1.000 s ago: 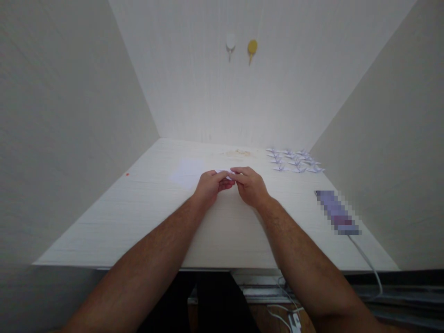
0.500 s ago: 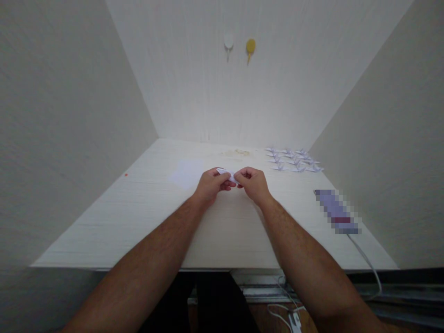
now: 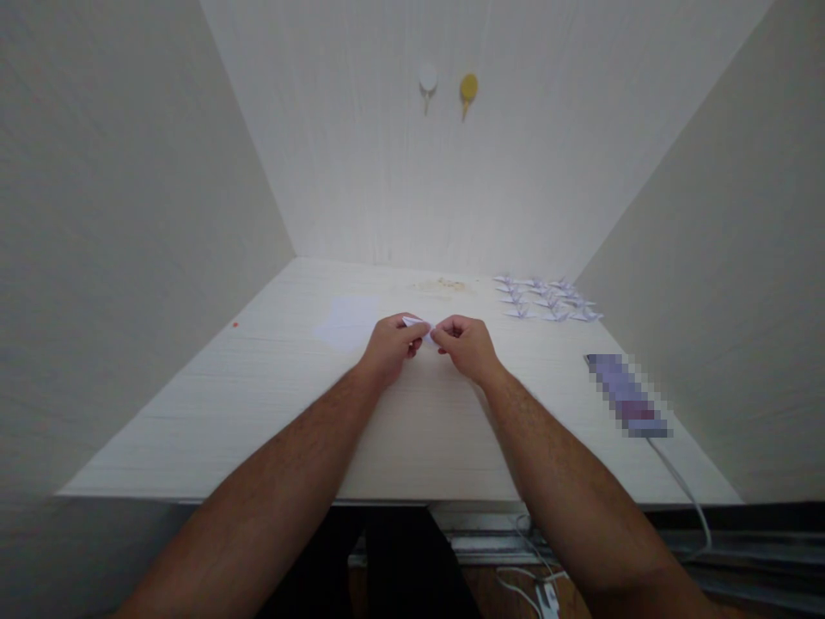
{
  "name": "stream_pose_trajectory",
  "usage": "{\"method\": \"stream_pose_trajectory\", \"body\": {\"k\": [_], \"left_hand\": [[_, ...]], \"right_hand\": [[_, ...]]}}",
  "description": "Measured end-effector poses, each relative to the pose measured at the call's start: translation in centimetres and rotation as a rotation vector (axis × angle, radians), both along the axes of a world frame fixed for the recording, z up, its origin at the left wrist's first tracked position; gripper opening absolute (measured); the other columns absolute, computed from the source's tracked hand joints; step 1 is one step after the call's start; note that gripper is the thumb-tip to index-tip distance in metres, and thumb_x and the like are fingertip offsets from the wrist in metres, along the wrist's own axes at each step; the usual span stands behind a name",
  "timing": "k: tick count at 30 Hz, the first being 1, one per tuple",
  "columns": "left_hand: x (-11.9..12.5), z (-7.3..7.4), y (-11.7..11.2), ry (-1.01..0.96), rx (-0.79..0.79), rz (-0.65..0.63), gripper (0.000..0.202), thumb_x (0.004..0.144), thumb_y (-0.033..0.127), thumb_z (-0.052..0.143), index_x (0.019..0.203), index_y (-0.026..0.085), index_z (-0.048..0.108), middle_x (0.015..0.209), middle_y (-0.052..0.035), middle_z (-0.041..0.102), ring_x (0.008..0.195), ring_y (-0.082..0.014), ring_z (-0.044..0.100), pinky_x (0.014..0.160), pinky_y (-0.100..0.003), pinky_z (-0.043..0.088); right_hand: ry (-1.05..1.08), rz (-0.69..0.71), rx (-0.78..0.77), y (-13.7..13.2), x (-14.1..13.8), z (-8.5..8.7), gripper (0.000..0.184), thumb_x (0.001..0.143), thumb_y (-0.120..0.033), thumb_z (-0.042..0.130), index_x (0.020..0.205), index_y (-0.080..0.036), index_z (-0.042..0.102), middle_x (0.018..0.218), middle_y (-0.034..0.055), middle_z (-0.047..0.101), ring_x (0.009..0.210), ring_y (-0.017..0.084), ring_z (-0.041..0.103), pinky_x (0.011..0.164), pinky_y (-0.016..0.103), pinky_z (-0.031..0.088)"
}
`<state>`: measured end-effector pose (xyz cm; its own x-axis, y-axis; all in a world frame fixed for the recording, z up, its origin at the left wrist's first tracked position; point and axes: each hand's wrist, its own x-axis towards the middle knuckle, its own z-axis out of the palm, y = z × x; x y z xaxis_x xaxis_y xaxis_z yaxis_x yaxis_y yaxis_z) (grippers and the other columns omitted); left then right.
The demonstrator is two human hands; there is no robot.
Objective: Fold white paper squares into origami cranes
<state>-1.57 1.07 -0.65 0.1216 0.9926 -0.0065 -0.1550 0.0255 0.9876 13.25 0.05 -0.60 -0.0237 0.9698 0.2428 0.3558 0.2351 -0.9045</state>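
A small piece of folded white paper is held between my two hands, above the middle of the table. My left hand is closed on its left part, thumb on top and fingers beneath. The fingertips of my right hand pinch its right end. Much of the paper is covered by my fingers, so its full shape cannot be made out. Several folded white paper cranes stand in rows at the back right of the table. Pale sheets of paper lie just left of my left hand.
A blurred-out flat device lies at the table's right, with a white cable running over the front edge. Walls enclose the table at the back and both sides. White and yellow hooks are on the back wall.
The fingers of both hands have shifted slightly on the folded paper, with the left fingers more curled beneath it. The view has moved a little.
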Motion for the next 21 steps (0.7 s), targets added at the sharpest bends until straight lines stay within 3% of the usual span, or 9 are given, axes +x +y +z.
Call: {"method": "stream_pose_trajectory", "body": {"k": [8,16,19,21], "left_hand": [[0.12,-0.18,0.24,-0.111,-0.01,0.022,0.019,0.058,0.022,0.074,0.058,0.015,0.056,0.045,0.0036,0.048,0.04,-0.0067,0.04,0.04,-0.022,0.025],[0.02,-0.21,0.26,-0.088,0.016,-0.011,0.022,0.064,0.03,0.071,0.058,0.015,0.057,0.044,0.0011,0.049,0.038,-0.0087,0.043,0.04,-0.022,0.029],[-0.25,0.09,0.43,-0.152,-0.045,-0.011,0.031,0.069,0.043,0.067,0.06,0.015,0.058,0.047,-0.0008,0.052,0.04,-0.0104,0.046,0.04,-0.023,0.031],[-0.62,0.36,0.62,-0.218,-0.191,-0.068,0.045,0.075,0.058,0.053,0.064,0.015,0.061,0.053,-0.0046,0.058,0.041,-0.0126,0.049,0.04,-0.025,0.033]], "right_hand": [[0.016,0.011,0.001,0.01,-0.07,0.28,0.017,0.07,-0.031,0.065,0.064,-0.016,0.061,0.054,-0.0014,0.059,0.05,0.01,0.05,0.048,0.023,0.039],[0.063,0.012,-0.027,0.06,0.15,0.07,0.016,0.07,-0.031,0.065,0.065,-0.016,0.062,0.054,-0.0017,0.058,0.051,0.011,0.051,0.051,0.024,0.041],[0.048,0.042,0.017,0.14,0.35,-0.08,0.015,0.071,-0.031,0.065,0.067,-0.017,0.064,0.057,-0.0022,0.057,0.053,0.011,0.05,0.053,0.024,0.04],[0.009,0.033,0.119,0.15,0.58,-0.15,0.014,0.073,-0.031,0.065,0.072,-0.018,0.066,0.061,-0.002,0.057,0.056,0.011,0.05,0.055,0.024,0.04]]}}
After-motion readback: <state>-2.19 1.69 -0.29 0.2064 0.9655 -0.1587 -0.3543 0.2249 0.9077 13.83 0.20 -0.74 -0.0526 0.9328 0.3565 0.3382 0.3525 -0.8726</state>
